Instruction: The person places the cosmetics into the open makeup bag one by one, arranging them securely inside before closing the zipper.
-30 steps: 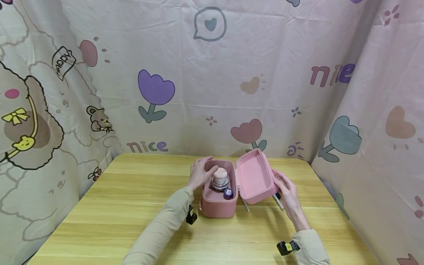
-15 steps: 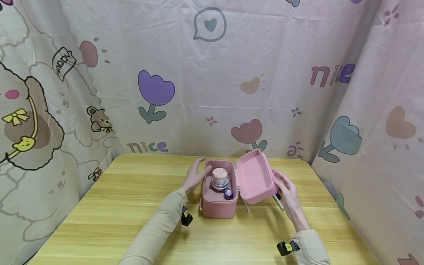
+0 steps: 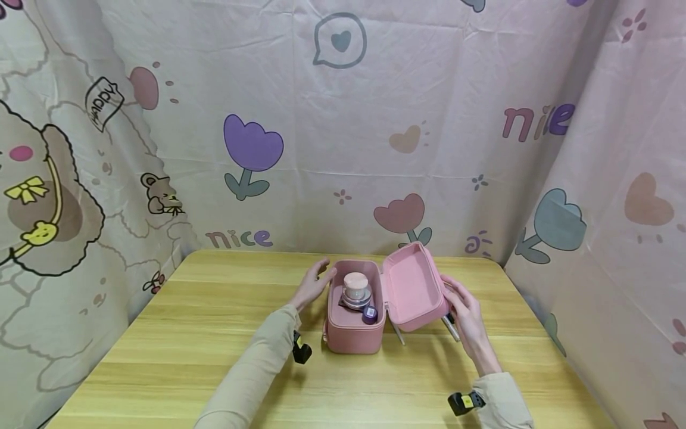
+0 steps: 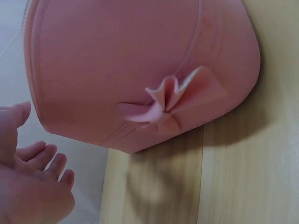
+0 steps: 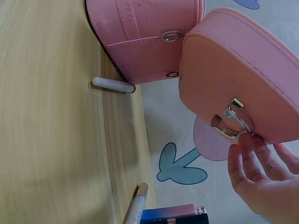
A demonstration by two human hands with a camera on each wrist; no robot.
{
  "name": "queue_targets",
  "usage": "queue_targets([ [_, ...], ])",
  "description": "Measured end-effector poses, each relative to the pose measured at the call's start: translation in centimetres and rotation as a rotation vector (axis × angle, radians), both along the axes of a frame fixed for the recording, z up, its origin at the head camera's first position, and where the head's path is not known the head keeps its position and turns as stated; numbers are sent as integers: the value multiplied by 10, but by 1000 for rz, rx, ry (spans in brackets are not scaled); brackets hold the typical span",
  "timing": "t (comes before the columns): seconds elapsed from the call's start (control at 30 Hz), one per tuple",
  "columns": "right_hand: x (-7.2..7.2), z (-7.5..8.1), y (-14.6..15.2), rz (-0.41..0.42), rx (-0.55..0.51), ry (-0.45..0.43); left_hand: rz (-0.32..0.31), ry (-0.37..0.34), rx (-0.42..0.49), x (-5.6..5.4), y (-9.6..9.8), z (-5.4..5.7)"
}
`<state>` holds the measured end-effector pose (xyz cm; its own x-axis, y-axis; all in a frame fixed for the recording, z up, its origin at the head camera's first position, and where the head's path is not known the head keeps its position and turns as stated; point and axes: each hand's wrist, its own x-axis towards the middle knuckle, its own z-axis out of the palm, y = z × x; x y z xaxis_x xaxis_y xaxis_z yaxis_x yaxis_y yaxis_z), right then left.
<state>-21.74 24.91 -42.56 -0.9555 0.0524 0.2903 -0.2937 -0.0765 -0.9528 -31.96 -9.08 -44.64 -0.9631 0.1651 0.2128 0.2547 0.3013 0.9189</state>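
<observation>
A pink zip-up cosmetic case (image 3: 355, 339) stands upright with its lid (image 3: 414, 289) swung over to the right. Inside, a pale-topped jar (image 3: 356, 286) sits on a round silvery item (image 3: 356, 301), and a small item with a dark purple cap (image 3: 369, 314) lies in front. My left hand (image 3: 311, 287) is beside the case's left rim, fingers loosely bent and holding nothing; the left wrist view shows a fabric bow (image 4: 164, 109) on that side. My right hand (image 3: 467, 310) holds the lid's outer edge, fingertips at its metal-ended handle (image 5: 239, 122). What its thumb touches is partly hidden.
A slim whitish stick (image 5: 113, 85) lies beside the case, under the lid's side. Right of it on the wooden table (image 3: 214, 333) are a white tube (image 5: 136, 206) and a pink-and-blue stick (image 5: 168, 213). A printed curtain (image 3: 332, 149) hangs behind the table.
My left hand has moved left, away from the jar and out of the case to beside its rim. The right hand and the lid have stayed put.
</observation>
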Motion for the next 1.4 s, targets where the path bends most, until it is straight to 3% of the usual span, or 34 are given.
queue_targets([
  [0.33,0,-2,-1,16,-31,31,-54,-8,70,-4,6,-5],
  [0.6,0,-3,-1,39,-42,54,-61,-6,64,-3,7,-5],
  [1.1,-5,-2,-2,9,-34,-1,-98,5,120,-3,-4,-9],
  [1.4,-8,0,-7,1,-39,-38,-92,-4,114,2,-14,-10],
])
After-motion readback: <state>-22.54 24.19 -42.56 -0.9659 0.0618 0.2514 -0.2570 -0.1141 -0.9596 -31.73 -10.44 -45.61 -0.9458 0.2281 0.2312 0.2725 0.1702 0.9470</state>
